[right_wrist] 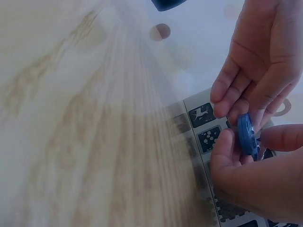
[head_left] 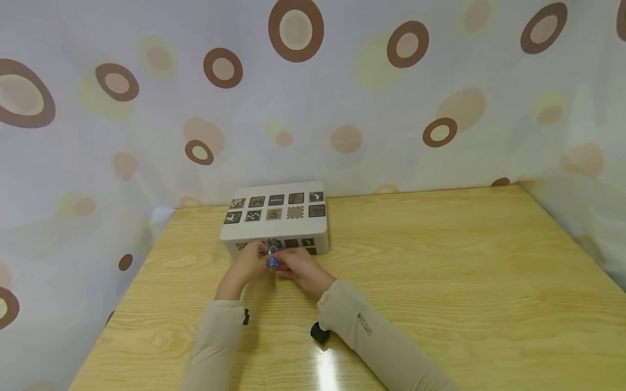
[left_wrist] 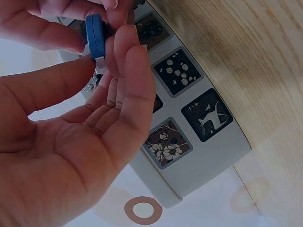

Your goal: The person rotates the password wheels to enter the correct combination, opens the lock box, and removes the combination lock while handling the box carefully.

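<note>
A small blue padlock (head_left: 273, 260) with a raised loop is held between both hands, in front of the white box (head_left: 274, 227) patterned with small dark pictures. My left hand (head_left: 249, 264) pinches the padlock from the left, its thumb and fingertips at one end in the left wrist view. From the right, my right hand (head_left: 302, 267) grips the padlock body between thumb and fingers. A metal clasp (left_wrist: 90, 85) on the box front shows just behind the fingers. In the right wrist view the padlock (right_wrist: 246, 135) is seen nearly edge-on.
The box stands on a wooden table (head_left: 440, 271) near its back edge, close to a patterned cloth wall (head_left: 342, 87). A black wrist-worn piece (head_left: 320, 333) hangs by the right sleeve (head_left: 362, 326).
</note>
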`<state>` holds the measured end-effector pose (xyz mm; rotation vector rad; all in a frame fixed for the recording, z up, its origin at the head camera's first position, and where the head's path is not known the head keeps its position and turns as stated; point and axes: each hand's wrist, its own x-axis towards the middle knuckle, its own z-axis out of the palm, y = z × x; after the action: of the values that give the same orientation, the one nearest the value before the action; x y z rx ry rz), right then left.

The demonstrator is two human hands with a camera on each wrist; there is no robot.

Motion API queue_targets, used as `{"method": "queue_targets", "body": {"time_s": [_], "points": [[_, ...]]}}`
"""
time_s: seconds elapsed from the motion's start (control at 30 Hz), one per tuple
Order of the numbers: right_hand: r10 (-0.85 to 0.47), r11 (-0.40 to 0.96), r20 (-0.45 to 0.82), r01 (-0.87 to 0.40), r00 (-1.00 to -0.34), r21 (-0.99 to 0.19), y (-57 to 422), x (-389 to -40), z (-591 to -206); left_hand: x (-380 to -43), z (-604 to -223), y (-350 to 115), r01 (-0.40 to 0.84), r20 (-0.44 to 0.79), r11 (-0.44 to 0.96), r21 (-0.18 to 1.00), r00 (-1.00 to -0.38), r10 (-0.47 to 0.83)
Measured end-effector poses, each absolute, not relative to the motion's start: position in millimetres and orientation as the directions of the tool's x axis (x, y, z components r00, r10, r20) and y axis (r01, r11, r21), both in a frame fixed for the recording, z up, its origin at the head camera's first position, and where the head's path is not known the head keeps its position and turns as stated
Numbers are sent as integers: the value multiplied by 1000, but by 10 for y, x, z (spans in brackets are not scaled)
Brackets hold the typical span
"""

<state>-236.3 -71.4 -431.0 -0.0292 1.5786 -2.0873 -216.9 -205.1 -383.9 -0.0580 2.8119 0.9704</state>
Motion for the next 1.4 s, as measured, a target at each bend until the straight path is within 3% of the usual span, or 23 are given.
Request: {"method": "queue_targets", "body": {"time_s": [0.5,1.1,1.4], "points": [[-432,-210,-261,377,-863,-902,-744,-2372,-4340,-2190,-3848,-2051,-89,-181,779,621,-983,32],[-419,-99,-242,310,-875,-946,-746,-2361,-4301,-2190,-3839,-2034,-118,-207,755,645,-978,24],[-414,-117,-242,314,-878,-942,-755,-2393,-4356,-2176,-3836,-2024,-118,-200,759,640,-980,16]]}}
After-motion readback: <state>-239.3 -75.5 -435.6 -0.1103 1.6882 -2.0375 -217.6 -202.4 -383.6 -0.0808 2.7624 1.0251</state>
